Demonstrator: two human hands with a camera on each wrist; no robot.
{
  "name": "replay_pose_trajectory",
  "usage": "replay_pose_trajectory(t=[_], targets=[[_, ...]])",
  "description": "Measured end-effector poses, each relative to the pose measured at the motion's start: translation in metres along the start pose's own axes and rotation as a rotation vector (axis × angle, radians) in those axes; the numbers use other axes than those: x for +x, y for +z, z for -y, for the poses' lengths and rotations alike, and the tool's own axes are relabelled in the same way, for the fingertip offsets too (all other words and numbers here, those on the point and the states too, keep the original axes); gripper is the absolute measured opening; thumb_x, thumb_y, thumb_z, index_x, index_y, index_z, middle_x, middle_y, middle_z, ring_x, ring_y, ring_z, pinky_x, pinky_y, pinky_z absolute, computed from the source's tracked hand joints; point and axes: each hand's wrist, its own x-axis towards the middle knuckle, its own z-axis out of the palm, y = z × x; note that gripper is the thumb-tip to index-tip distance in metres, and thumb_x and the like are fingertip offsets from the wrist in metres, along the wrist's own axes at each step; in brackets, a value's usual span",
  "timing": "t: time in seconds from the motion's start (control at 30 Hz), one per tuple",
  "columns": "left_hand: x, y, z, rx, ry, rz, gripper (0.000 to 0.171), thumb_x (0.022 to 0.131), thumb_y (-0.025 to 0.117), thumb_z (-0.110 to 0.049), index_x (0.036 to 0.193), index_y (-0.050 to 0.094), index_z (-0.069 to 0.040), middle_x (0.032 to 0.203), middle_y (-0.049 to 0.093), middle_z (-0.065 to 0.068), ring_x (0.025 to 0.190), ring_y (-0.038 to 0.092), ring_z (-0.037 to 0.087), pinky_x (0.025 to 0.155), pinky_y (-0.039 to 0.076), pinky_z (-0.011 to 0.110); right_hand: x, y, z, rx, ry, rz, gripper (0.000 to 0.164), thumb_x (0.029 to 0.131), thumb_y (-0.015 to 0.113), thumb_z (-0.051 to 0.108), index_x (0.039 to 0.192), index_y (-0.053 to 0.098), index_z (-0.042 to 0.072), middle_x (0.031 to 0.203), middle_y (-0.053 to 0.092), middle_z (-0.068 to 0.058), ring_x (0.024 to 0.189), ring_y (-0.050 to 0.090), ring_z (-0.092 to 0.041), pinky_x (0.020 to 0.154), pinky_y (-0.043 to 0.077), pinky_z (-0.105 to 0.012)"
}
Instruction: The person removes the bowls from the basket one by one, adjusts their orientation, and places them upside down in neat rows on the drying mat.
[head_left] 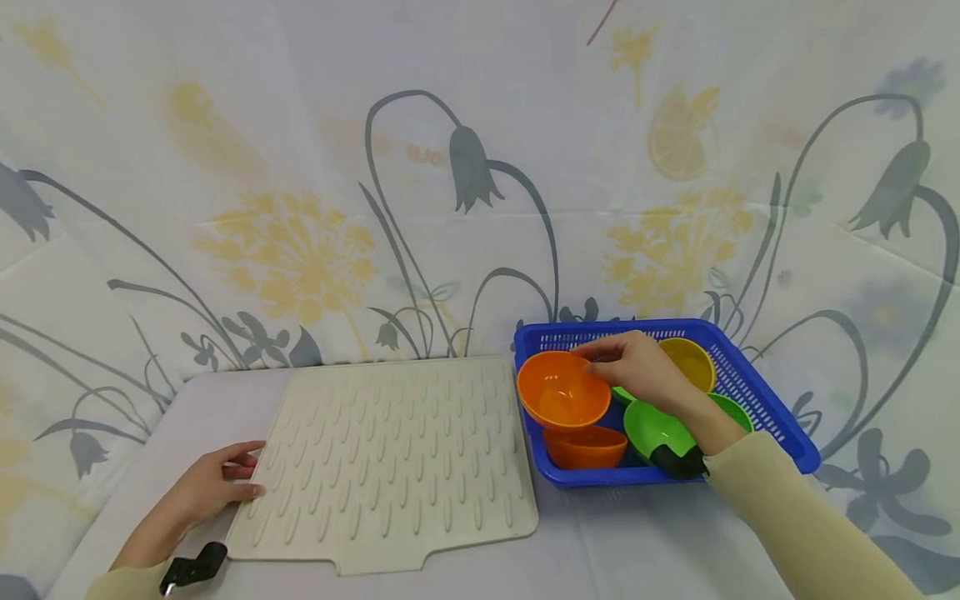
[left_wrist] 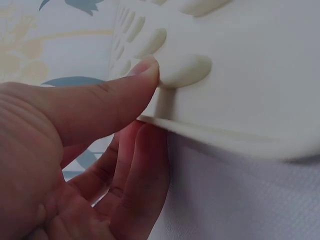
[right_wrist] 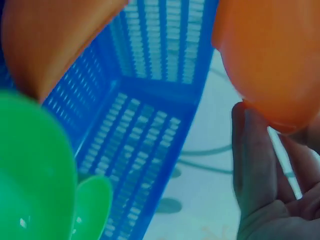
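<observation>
Left: the left hand (head_left: 202, 492) pinches the left edge of the board (head_left: 390, 458), thumb on the ribbed face and fingers beneath; in the left wrist view the gap between them is about the board's thickness. Centre: the board lies on the desk (head_left: 600, 546), its tab toward the person. Right of centre: the orange bowl (head_left: 562, 390) is held over the left end of the basket (head_left: 600, 477), just beside the board's right edge, its mouth tilted toward the head camera. Being round, it shows no long axis; the leftward offset from bowl to board, across the basket's rim, is judged the governing relation. The lower bowl (head_left: 585, 450) appears beneath it; contact between the two cannot be told. Right: the right hand (head_left: 641, 367), much the nearer of the hands, pinches the orange bowl's right rim between thumb and fingers. Below and behind it, in the basket, are a green bowl (head_left: 656, 429) and a yellow bowl (head_left: 692, 362).
</observation>
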Motion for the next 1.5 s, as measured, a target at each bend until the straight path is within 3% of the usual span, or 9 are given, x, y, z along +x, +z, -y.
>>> replay_pose_trajectory(t=[0.27,0.4,0.53,0.8,0.9,1.03,1.17,1.3,1.5], targets=[[-0.002,-0.002,0.002,-0.037,0.023,0.017,0.079,0.076,0.086,-0.011,0.139,0.045,0.014,0.112,0.058,0.019,0.102,0.061,0.03,0.071,0.05,0.023,-0.015,0.014,0.013,-0.006,0.021,-0.043,0.029,0.096,0.066,0.015,0.123,0.072,0.009,0.119,0.068,-0.014,0.095,0.066,-0.024,0.079,0.059,-0.037],[-0.003,-0.002,0.0,-0.014,0.034,0.016,0.077,0.077,0.085,-0.011,0.138,0.046,0.013,0.111,0.058,0.017,0.102,0.061,0.032,0.073,0.051,0.027,-0.023,0.021,0.019,0.008,0.025,-0.048,0.028,0.095,0.066,0.014,0.122,0.072,0.008,0.116,0.069,-0.013,0.095,0.067,-0.025,0.077,0.059,-0.033],[-0.006,-0.002,0.0,0.019,0.027,-0.02,0.077,0.078,0.085,-0.017,0.139,0.047,0.011,0.113,0.062,0.018,0.102,0.064,0.032,0.075,0.052,0.031,-0.032,0.03,0.023,0.015,0.026,-0.055,0.026,0.095,0.067,0.012,0.12,0.073,0.009,0.115,0.069,-0.011,0.098,0.066,-0.025,0.076,0.059,-0.03],[-0.019,0.001,-0.003,-0.012,0.003,-0.047,0.078,0.084,0.081,-0.03,0.142,0.045,0.008,0.122,0.062,0.024,0.108,0.063,0.036,0.072,0.054,0.027,-0.048,0.046,0.024,0.048,0.019,-0.059,0.024,0.094,0.068,0.01,0.116,0.075,0.011,0.113,0.071,-0.009,0.102,0.066,-0.026,0.077,0.059,-0.029],[-0.021,0.002,-0.007,0.001,-0.007,-0.047,0.079,0.084,0.08,-0.035,0.142,0.046,0.007,0.124,0.061,0.025,0.109,0.061,0.038,0.073,0.055,0.031,-0.052,0.052,0.023,0.048,0.022,-0.066,0.024,0.093,0.068,0.01,0.116,0.075,0.01,0.112,0.072,-0.008,0.102,0.067,-0.026,0.078,0.059,-0.03],[-0.026,0.001,-0.014,0.014,0.005,0.005,0.08,0.087,0.076,-0.039,0.144,0.043,0.007,0.13,0.057,0.029,0.116,0.058,0.042,0.081,0.056,0.042,-0.058,0.058,0.024,0.051,0.022,-0.094,0.024,0.092,0.07,0.01,0.116,0.075,0.009,0.111,0.072,-0.007,0.102,0.067,-0.025,0.08,0.059,-0.031],[-0.032,0.001,-0.02,0.03,0.045,0.061,0.079,0.091,0.072,-0.041,0.146,0.041,0.006,0.137,0.051,0.031,0.121,0.053,0.046,0.085,0.054,0.051,-0.061,0.064,0.027,0.054,0.018,-0.114,0.024,0.091,0.071,0.01,0.114,0.076,0.009,0.109,0.073,-0.006,0.101,0.068,-0.023,0.081,0.058,-0.031],[-0.039,0.003,-0.032,0.049,0.119,0.064,0.074,0.091,0.072,-0.039,0.144,0.045,0.005,0.14,0.049,0.029,0.122,0.052,0.047,0.088,0.052,0.055,-0.061,0.071,0.032,0.087,0.013,-0.104,0.023,0.09,0.072,0.011,0.113,0.076,0.009,0.109,0.073,-0.006,0.098,0.069,-0.021,0.079,0.059,-0.03],[-0.046,0.02,-0.069,-0.011,0.267,0.019,0.064,0.091,0.074,-0.033,0.143,0.05,-0.003,0.135,0.058,0.019,0.117,0.058,0.038,0.09,0.051,0.052,-0.058,0.081,0.039,0.17,0.019,-0.056,0.024,0.091,0.072,0.012,0.114,0.076,0.008,0.109,0.072,-0.008,0.094,0.069,-0.021,0.071,0.06,-0.031]])
